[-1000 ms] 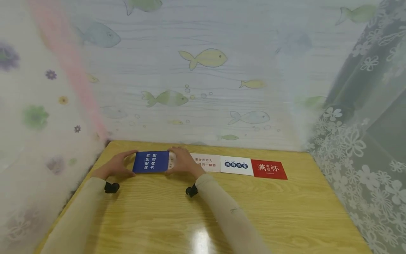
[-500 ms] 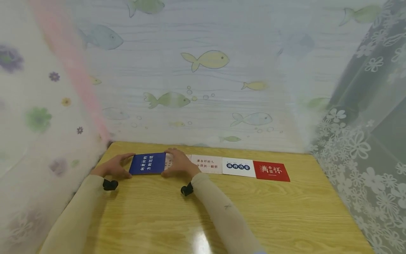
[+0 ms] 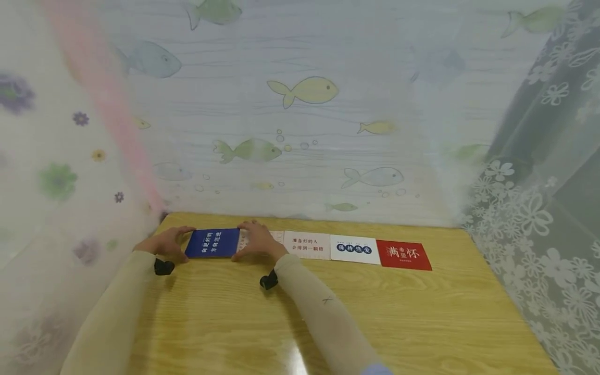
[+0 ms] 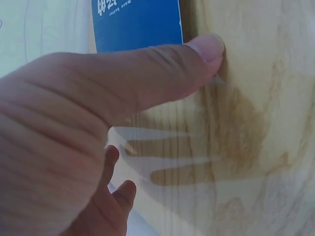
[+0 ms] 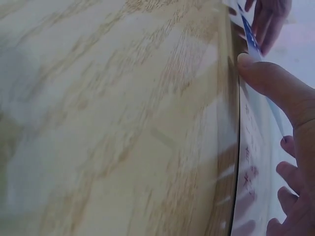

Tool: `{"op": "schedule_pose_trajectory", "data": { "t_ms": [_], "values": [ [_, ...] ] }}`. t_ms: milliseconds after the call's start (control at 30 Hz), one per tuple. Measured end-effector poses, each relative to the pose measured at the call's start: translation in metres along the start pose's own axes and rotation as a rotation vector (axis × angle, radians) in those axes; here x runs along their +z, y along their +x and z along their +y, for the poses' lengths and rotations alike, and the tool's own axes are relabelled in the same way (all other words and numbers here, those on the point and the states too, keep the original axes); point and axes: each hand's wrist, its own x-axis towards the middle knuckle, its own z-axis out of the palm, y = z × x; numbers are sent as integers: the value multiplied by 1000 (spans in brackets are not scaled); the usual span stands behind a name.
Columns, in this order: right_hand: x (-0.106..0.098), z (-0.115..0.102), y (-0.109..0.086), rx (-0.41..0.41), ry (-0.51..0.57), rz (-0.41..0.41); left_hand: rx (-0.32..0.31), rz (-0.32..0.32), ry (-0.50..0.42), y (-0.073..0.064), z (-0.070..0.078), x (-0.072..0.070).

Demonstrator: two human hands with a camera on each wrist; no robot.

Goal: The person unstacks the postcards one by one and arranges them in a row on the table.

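A blue card (image 3: 213,243) with white Chinese writing, turned sideways, is at the left end of a row of cards along the back of the table. My left hand (image 3: 167,244) holds it at its left end, thumb at the near edge and a finger at the far edge. My right hand (image 3: 259,242) grips its right end the same way. Under the right hand shows a pale card (image 3: 277,237), partly hidden, beside the blue one. In the left wrist view the thumb (image 4: 167,69) lies over the end of the blue card. The right wrist view shows the blue card edge-on, slightly tilted.
To the right lie a pale pink card (image 3: 307,251) with red writing, a white card (image 3: 354,259) with blue dots and a red card (image 3: 404,263). The wooden table (image 3: 422,312) meets fish-printed curtain fabric (image 3: 300,177) at its back edge.
Both hands have moved left together with the blue card, which uncovers more of the pale card beside it. The other cards keep their places; the view has shifted slightly.
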Motion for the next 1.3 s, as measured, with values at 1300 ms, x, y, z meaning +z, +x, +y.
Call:
{"op": "schedule_pose_trajectory", "data": {
  "t_ms": [1300],
  "values": [
    [1,-7,1,50,-64,-71,-105,-37,117,13,4,-12]
  ]
}}
